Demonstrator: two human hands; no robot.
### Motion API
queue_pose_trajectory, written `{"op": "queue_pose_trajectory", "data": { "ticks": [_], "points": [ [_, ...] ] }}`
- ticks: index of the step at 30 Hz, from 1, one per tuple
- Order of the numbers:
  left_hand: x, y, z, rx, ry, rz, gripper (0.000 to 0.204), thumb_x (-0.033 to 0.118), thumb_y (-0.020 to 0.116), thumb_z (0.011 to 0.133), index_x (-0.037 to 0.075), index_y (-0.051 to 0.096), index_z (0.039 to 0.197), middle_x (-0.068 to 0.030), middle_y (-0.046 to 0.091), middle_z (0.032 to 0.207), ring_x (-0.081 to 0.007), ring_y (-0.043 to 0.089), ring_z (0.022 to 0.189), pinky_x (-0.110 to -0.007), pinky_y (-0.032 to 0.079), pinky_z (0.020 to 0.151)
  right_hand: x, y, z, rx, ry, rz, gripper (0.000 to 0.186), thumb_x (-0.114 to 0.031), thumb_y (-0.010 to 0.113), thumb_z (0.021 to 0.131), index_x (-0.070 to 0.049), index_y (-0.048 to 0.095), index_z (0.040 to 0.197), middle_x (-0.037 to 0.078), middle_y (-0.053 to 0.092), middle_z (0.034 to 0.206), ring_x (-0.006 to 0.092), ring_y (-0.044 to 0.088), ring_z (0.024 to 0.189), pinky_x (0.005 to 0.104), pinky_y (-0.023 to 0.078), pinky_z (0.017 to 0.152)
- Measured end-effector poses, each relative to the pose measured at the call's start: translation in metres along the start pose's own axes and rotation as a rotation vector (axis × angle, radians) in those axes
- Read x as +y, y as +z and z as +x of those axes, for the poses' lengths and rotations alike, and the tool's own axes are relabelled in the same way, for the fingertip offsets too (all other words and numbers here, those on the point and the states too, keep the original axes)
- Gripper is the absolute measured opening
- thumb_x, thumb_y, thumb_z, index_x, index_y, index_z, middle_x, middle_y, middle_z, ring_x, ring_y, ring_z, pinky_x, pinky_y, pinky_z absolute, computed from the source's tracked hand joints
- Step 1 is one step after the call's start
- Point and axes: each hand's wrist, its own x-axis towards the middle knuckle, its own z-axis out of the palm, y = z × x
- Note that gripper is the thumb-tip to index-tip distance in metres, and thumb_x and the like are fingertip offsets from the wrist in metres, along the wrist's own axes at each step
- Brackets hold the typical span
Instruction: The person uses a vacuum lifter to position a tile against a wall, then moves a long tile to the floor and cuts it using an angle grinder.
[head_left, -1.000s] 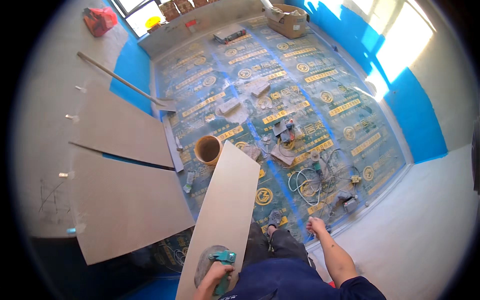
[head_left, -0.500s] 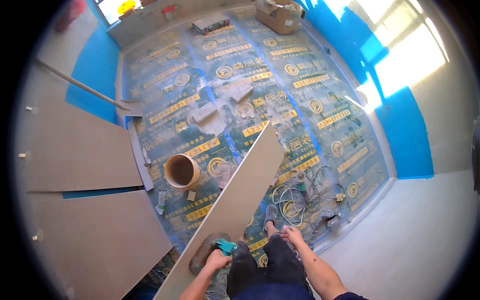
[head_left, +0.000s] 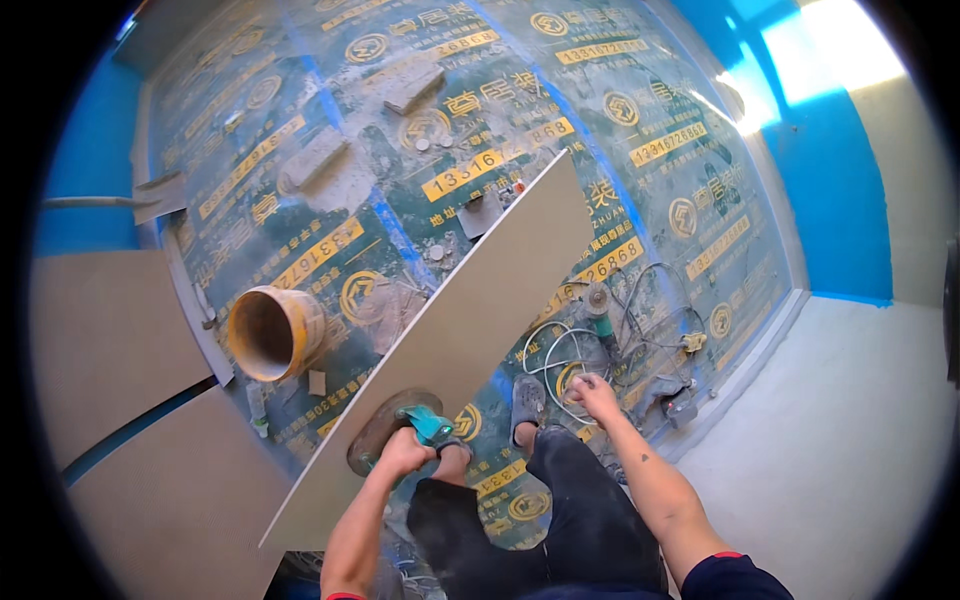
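My left hand (head_left: 404, 453) is closed round the handle of a suction lifter (head_left: 428, 425). The lifter has a green top and a dark round pad, which sits against a long beige tile slab (head_left: 490, 300). The slab stands tilted on its edge, running from the lower left to the centre of the view. My right hand (head_left: 597, 398) hangs on the other side of my legs, touching nothing that I can see. Its fingers are loosely curled, with nothing visible in them. On the floor just beyond it are an angle grinder (head_left: 600, 312) and a tangle of cable (head_left: 548, 345).
A bucket (head_left: 272, 335) stands left of the slab. Large tiles (head_left: 120, 320) lean at the left, near a shovel (head_left: 160, 197). Grey trowel-like pieces (head_left: 415, 90) lie on the printed floor covering (head_left: 370, 270). A blue-banded wall (head_left: 825, 215) bounds the right.
The view has shifted, so the bucket and floor items sit further left. The slab has moved with my left hand, and its lower end now shows. My feet have moved; my right hand stays free.
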Motion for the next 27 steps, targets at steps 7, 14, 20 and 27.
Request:
{"op": "queue_pose_trajectory", "data": {
  "ticks": [7,14,20,27],
  "points": [
    [0.009,0.001,0.126,-0.153,0.035,-0.082,0.016,0.008,0.069,0.070,-0.001,0.060,0.062,-0.0083,0.061,0.058,-0.0167,0.060,0.050,-0.032,0.050,0.051,0.110,-0.056,0.113,0.365,-0.044,-0.337,0.045,-0.029,0.069,0.089,0.002,0.060,0.119,0.013,0.070,0.093,0.0207,0.067,0.085,0.0338,0.052,0.078],
    [0.024,-0.007,0.182,-0.293,0.035,-0.102,0.015,0.005,0.070,0.075,0.002,0.060,0.065,-0.0058,0.060,0.060,-0.0155,0.059,0.052,-0.031,0.048,0.050,0.123,-0.064,0.206,0.528,-0.221,-0.539,0.082,-0.037,0.075,0.079,0.006,0.043,0.140,0.029,0.046,0.142,0.0416,0.046,0.130,0.0429,0.037,0.111],
    [0.011,-0.001,0.225,-0.302,0.038,-0.154,0.013,0.006,0.073,0.076,0.002,0.062,0.070,-0.0050,0.059,0.064,-0.0148,0.058,0.053,-0.029,0.048,0.050,0.127,-0.065,0.273,0.605,-0.309,-0.608,0.076,-0.035,0.078,0.073,0.000,0.048,0.134,0.026,0.052,0.135,0.0415,0.051,0.124,0.0465,0.044,0.103],
    [-0.005,-0.007,0.247,-0.301,0.083,-0.087,0.014,0.010,0.072,0.074,0.002,0.063,0.068,-0.0042,0.060,0.063,-0.0147,0.058,0.052,-0.029,0.048,0.051,0.115,-0.074,0.285,0.578,-0.322,-0.550,0.057,-0.031,0.083,0.062,-0.002,0.061,0.106,0.023,0.068,0.106,0.0413,0.064,0.101,0.0476,0.052,0.087]
  ]
}}
